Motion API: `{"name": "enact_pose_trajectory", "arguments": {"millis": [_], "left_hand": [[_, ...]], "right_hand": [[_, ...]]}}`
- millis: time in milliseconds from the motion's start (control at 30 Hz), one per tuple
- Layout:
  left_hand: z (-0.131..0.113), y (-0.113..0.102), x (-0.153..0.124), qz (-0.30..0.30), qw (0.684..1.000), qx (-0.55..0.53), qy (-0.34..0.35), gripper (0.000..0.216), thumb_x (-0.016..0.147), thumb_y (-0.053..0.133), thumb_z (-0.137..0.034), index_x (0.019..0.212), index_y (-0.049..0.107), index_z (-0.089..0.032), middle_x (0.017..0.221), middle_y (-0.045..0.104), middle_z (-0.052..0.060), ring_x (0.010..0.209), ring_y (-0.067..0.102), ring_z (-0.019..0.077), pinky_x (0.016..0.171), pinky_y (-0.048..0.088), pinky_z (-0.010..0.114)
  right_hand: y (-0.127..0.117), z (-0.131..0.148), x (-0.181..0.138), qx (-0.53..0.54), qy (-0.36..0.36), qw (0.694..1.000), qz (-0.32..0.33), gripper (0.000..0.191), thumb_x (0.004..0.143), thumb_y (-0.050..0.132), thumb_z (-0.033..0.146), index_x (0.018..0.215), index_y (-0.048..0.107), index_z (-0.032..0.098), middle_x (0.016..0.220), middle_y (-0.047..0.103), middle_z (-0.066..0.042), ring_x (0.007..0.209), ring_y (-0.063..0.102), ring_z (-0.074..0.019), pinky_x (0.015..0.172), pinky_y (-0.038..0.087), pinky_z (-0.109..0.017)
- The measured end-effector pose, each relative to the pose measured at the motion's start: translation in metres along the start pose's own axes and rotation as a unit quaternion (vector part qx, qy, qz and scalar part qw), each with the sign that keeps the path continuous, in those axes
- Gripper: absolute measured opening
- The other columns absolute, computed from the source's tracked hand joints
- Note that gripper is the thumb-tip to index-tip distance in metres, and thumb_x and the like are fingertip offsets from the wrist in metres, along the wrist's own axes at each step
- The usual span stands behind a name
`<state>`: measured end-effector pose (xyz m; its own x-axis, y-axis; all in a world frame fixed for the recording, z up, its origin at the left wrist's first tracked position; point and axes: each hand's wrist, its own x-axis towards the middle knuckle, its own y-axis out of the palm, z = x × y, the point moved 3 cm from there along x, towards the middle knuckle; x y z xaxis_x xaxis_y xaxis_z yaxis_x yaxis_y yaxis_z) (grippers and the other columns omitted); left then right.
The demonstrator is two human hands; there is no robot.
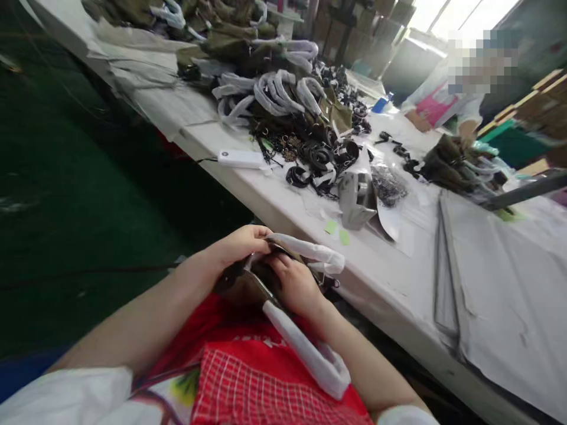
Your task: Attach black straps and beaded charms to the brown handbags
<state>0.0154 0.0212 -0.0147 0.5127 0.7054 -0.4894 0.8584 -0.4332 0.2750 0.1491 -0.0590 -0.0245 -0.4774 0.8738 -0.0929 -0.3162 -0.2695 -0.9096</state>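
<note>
A dark olive handbag [241,289] rests against my red apron, its metal zipper [261,283] undone. Two handles wrapped in white material stick out from it: one handle [310,251] toward the table, another handle [310,351] over my lap. With closed fingers, my left hand [243,245] grips the far left end of the bag's opening. My right hand [296,283] reaches into the mouth of the bag, its fingers bent against the inner edge. The fingertips of the right hand are partly hidden inside.
A long white table [398,283] runs diagonally ahead. On it lie piled olive bags [221,47], black coiled straps [319,156], a white device [241,158], a plastic-wrapped packet [357,198] and green slips [330,226]. Across the table a person handles another olive bag [452,162].
</note>
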Motion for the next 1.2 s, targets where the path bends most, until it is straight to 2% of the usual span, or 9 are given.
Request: {"name": "enact_pose_trajectory", "arguments": {"millis": [133, 267, 400, 567, 833, 967, 1033, 1100, 1200], "left_hand": [[-0.005, 0.012, -0.019, 0.068, 0.993, -0.082, -0.053, 0.031, 0.05, 0.07, -0.013, 0.081, 0.07, -0.012, 0.068, 0.07, 0.005, 0.055, 0.061, 0.0139, 0.05, 0.048, 0.022], [-0.013, 0.018, -0.037, 0.076, 0.995, -0.059, -0.022, 0.034, 0.053, 0.07, -0.017, 0.088, 0.071, -0.014, 0.076, 0.072, 0.006, 0.067, 0.066, 0.0191, 0.059, 0.052, 0.027], [-0.004, 0.001, -0.02, -0.036, 0.987, 0.139, 0.066, 0.026, 0.057, 0.067, -0.02, 0.082, 0.071, -0.015, 0.075, 0.072, 0.002, 0.068, 0.066, 0.0187, 0.058, 0.049, 0.025], [0.006, -0.02, 0.013, -0.141, 0.927, 0.31, 0.155, 0.032, 0.06, 0.054, -0.018, 0.084, 0.075, -0.016, 0.078, 0.075, 0.002, 0.077, 0.068, 0.0221, 0.067, 0.052, 0.028], [0.0, -0.021, 0.017, -0.101, 0.91, 0.373, 0.151, 0.037, 0.062, 0.053, -0.018, 0.09, 0.076, -0.019, 0.078, 0.075, 0.001, 0.078, 0.07, 0.0223, 0.071, 0.054, 0.028], [-0.003, -0.026, 0.013, -0.12, 0.894, 0.405, 0.146, 0.035, 0.065, 0.052, -0.021, 0.09, 0.076, -0.019, 0.081, 0.076, 0.001, 0.078, 0.07, 0.0228, 0.068, 0.053, 0.028], [-0.005, -0.029, 0.009, -0.127, 0.893, 0.407, 0.14, 0.032, 0.067, 0.053, -0.023, 0.089, 0.076, -0.02, 0.08, 0.076, 0.001, 0.077, 0.07, 0.0233, 0.067, 0.053, 0.028], [-0.004, -0.033, 0.007, -0.117, 0.911, 0.374, 0.132, 0.031, 0.068, 0.057, -0.026, 0.091, 0.076, -0.02, 0.082, 0.077, 0.0, 0.079, 0.072, 0.024, 0.069, 0.055, 0.028], [0.003, -0.04, 0.01, -0.098, 0.941, 0.306, 0.108, 0.036, 0.067, 0.064, -0.031, 0.099, 0.076, -0.02, 0.09, 0.078, 0.002, 0.084, 0.073, 0.0264, 0.071, 0.058, 0.029]], "right_hand": [[-0.046, 0.013, -0.01, 0.027, -0.059, 0.997, 0.029, 0.02, 0.093, 0.051, 0.014, 0.107, 0.064, 0.016, 0.112, 0.066, -0.009, 0.096, 0.064, -0.0218, 0.087, 0.048, -0.031], [-0.082, 0.028, -0.02, 0.066, -0.176, 0.98, 0.07, 0.007, 0.089, 0.062, 0.023, 0.094, 0.065, 0.019, 0.103, 0.065, -0.006, 0.097, 0.061, -0.021, 0.089, 0.046, -0.031], [-0.057, 0.016, -0.008, 0.063, -0.144, 0.98, 0.12, 0.005, 0.089, 0.062, 0.02, 0.093, 0.063, 0.018, 0.097, 0.066, -0.004, 0.085, 0.061, -0.0178, 0.076, 0.047, -0.027], [-0.021, -0.002, 0.007, -0.007, -0.066, 0.997, 0.045, 0.012, 0.095, 0.058, 0.028, 0.098, 0.063, 0.018, 0.103, 0.067, -0.005, 0.098, 0.057, -0.0218, 0.086, 0.045, -0.031], [-0.015, 0.001, 0.011, -0.073, -0.023, 0.997, 0.026, 0.012, 0.092, 0.062, 0.03, 0.09, 0.063, 0.018, 0.094, 0.067, -0.004, 0.088, 0.059, -0.0229, 0.077, 0.046, -0.035], [-0.022, 0.006, 0.005, -0.036, -0.059, 0.998, -0.005, 0.01, 0.09, 0.064, 0.027, 0.093, 0.066, 0.017, 0.103, 0.07, -0.007, 0.098, 0.06, -0.0237, 0.085, 0.048, -0.034], [-0.039, 0.006, -0.007, 0.024, -0.09, 0.994, -0.061, 0.014, 0.092, 0.062, 0.024, 0.103, 0.066, 0.016, 0.113, 0.069, -0.007, 0.098, 0.062, -0.0201, 0.088, 0.049, -0.031], [-0.064, -0.006, -0.025, 0.09, -0.073, 0.974, -0.193, 0.011, 0.094, 0.058, 0.022, 0.1, 0.067, 0.019, 0.107, 0.071, -0.005, 0.091, 0.065, -0.0162, 0.083, 0.051, -0.028], [-0.093, -0.051, -0.049, 0.102, 0.063, 0.894, -0.432, 0.023, 0.097, 0.05, 0.022, 0.078, 0.064, 0.02, 0.079, 0.068, -0.002, 0.074, 0.063, -0.015, 0.07, 0.049, -0.027]]}}
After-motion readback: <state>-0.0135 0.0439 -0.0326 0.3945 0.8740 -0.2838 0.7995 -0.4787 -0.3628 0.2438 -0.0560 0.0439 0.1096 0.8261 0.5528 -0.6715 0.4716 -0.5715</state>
